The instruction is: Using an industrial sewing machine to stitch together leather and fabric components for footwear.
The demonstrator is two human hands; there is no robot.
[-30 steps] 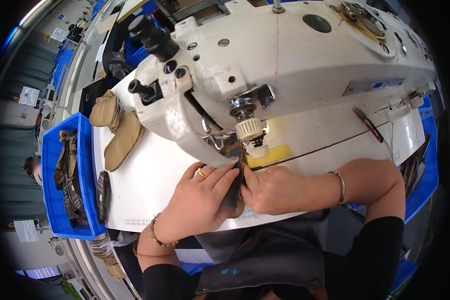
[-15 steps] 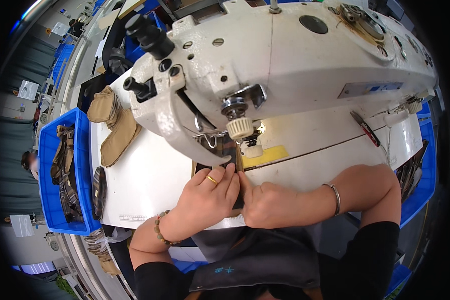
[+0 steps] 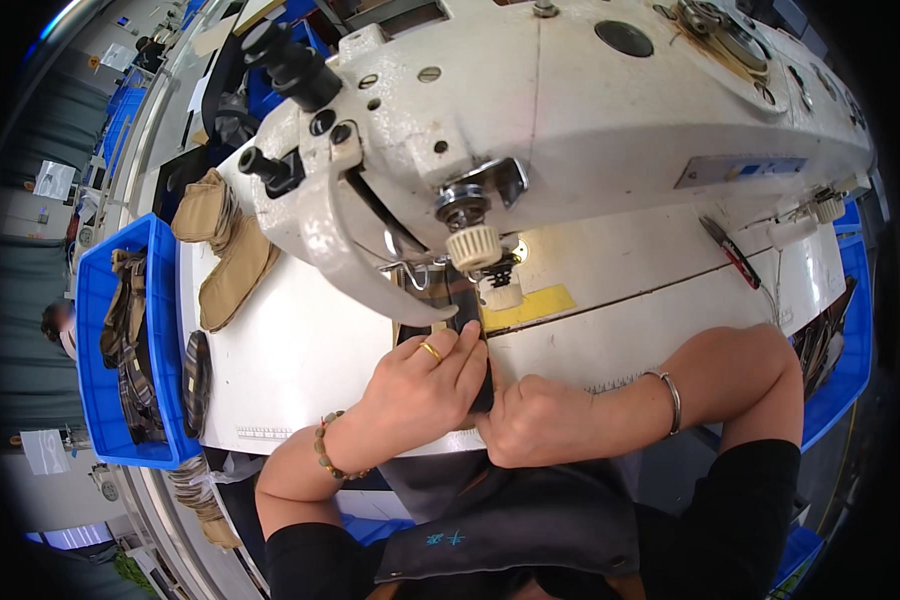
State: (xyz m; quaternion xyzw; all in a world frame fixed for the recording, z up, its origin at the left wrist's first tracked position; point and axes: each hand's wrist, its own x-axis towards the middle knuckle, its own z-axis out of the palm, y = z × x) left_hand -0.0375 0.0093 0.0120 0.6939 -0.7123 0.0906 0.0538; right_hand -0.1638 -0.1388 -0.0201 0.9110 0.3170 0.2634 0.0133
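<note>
A dark plaid fabric piece with a black strip along its right side lies under the needle area of a white sewing machine. Its near end reaches toward the table's front edge. My left hand, with a gold ring, rests on the fabric, fingers extended and pressing it down just before the machine's curved white guard. Close beside it, my right hand is curled at the fabric's near right edge and pinches it there. The fingertips are partly hidden.
Tan fabric pieces are stacked on the left of the table, near a folded plaid piece. Blue bins with cut pieces stand on both sides. Red-and-black snips lie at the right beneath the machine arm.
My right hand has drawn back slightly toward me, its extended finger now curled in at the fabric's edge. My left hand has shifted slightly right with the fabric. The view has moved a little.
</note>
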